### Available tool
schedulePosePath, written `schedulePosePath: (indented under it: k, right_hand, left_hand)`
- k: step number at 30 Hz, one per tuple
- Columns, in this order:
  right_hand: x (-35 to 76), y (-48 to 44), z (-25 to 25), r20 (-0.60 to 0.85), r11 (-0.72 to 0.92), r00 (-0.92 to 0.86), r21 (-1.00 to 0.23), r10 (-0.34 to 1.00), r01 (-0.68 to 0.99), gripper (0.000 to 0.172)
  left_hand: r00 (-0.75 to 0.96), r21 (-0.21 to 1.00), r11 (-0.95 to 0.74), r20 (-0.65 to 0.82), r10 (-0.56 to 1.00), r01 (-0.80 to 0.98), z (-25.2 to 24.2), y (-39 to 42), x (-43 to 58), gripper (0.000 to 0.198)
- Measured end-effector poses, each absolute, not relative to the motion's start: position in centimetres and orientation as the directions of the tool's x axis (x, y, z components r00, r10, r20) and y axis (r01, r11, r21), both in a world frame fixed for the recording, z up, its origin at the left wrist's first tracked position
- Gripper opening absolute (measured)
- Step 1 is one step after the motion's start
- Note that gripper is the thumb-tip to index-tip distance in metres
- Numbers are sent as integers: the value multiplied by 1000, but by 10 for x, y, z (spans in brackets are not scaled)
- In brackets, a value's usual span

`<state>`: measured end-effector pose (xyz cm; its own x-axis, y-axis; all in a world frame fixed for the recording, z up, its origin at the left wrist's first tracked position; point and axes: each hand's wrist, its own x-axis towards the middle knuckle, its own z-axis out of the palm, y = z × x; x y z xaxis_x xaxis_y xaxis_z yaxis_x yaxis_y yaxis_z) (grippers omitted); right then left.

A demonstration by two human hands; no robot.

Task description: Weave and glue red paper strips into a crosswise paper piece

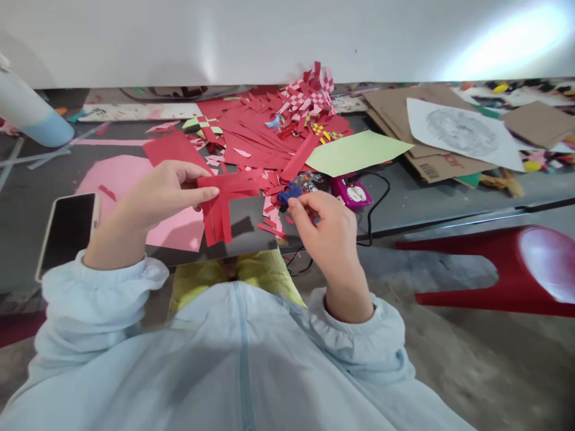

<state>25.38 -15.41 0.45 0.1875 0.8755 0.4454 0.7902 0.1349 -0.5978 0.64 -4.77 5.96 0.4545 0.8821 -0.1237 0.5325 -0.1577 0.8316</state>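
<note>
My left hand (173,194) pinches the corner of some red paper strips (218,221), which lie crosswise to each other, one set pointing right and one toward me. To the right, my right hand (321,224) has its thumb and fingers closed on a small blue clip (288,194). Just beyond the clip are small clear and metallic bits, too small to tell apart. Red and pink paper scraps (272,209) lie between my hands. A pink paper sheet (175,230) is under and beside my left hand.
Behind my hands is a pile of red strips (251,131) with checkered woven pieces (309,99). Around it are a green sheet (359,152), a purple device (353,193) with a black cable, cardboard (431,164), a phone (67,230) and a bottle (33,111). A red stool (525,269) stands at right.
</note>
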Motion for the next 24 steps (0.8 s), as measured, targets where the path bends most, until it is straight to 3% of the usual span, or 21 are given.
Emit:
schedulePosePath:
  k: [6,12,16,24]
  right_hand:
    - [223,-135,21,449,263,218,-781,866,566,30]
    - [211,-117,25,578,330,165,-652,799,683,13]
    - [210,-109,16,570,331,71,-568,818,754,8]
    - [214,-111,10,462,286,49,-625,885,726,10]
  left_hand:
    - [568,809,-227,-154,808,542,69,-15,2,22]
    - [670,858,-241,-151,727,454,50,7,-1,17]
    - [676,897,-200,-135,725,394,39,8,2,15]
    - [686,952,-159,-68,725,263,30,-6,9,12]
